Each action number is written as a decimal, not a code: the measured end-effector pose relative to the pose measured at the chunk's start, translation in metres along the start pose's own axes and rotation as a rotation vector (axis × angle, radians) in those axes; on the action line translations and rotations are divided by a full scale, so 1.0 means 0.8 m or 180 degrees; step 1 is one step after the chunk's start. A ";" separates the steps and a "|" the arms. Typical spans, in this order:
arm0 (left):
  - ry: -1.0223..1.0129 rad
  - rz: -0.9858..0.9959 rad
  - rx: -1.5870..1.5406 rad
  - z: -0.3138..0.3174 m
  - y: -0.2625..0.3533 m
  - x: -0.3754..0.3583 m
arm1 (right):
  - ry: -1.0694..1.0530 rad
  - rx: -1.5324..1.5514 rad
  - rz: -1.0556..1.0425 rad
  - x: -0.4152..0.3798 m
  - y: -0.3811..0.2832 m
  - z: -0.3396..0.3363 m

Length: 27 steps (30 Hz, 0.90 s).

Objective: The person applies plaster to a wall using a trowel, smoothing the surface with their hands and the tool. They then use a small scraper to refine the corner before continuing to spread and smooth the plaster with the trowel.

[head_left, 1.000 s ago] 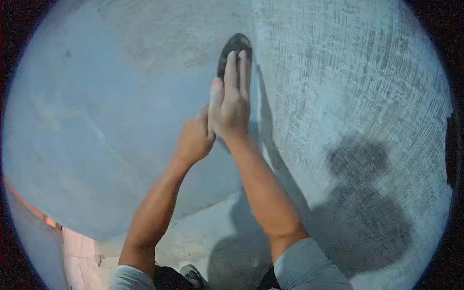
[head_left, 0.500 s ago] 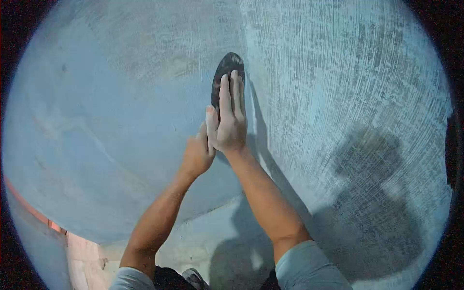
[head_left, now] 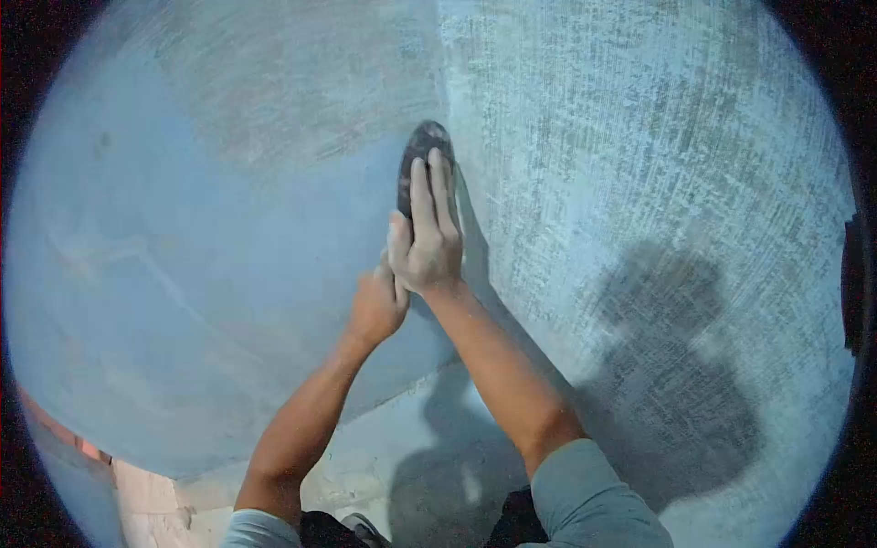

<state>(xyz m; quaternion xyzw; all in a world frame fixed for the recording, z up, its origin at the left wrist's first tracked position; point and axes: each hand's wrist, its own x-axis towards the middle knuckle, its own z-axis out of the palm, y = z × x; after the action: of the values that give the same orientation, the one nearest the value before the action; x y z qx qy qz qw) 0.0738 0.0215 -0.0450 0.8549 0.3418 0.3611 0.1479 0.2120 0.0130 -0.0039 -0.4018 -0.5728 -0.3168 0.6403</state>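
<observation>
A dark oblong pad (head_left: pixel 406 192) with a rounded top end lies against the blue-grey wall (head_left: pixel 274 237), right beside the inside corner. My right hand (head_left: pixel 429 237) is laid flat on it, fingers stretched upward and pale with dust. My left hand (head_left: pixel 379 300) is closed at the pad's lower end, just below and left of the right hand. Most of that lower end is hidden by both hands, so the left fingers' grip shows only in part.
On the right, an adjoining wall (head_left: pixel 585 183) has a rough, streaky pale coat and carries my shadow. A pale floor (head_left: pixel 356 457) runs along the bottom, where part of a shoe (head_left: pixel 365 528) shows. A reddish edge (head_left: pixel 55 425) stands at lower left.
Both hands and the pad have slid a little down along the corner. The view has also shifted slightly.
</observation>
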 end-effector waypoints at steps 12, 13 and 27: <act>0.0188 0.0468 0.0111 -0.009 -0.046 -0.007 | 0.0006 -0.0222 0.0415 -0.021 -0.017 0.034; -0.0127 0.0216 0.0057 0.021 -0.083 -0.036 | -0.0199 -0.0351 0.0622 -0.065 -0.025 0.030; -0.0152 -0.0340 -0.0712 -0.022 -0.009 -0.109 | -0.0176 0.1041 0.1392 -0.126 -0.088 -0.026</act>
<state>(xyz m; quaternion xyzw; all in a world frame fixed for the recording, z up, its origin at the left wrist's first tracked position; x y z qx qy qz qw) 0.0136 -0.0337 -0.0815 0.8221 0.3407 0.3681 0.2695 0.1468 -0.0442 -0.0937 -0.4157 -0.5332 -0.0632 0.7340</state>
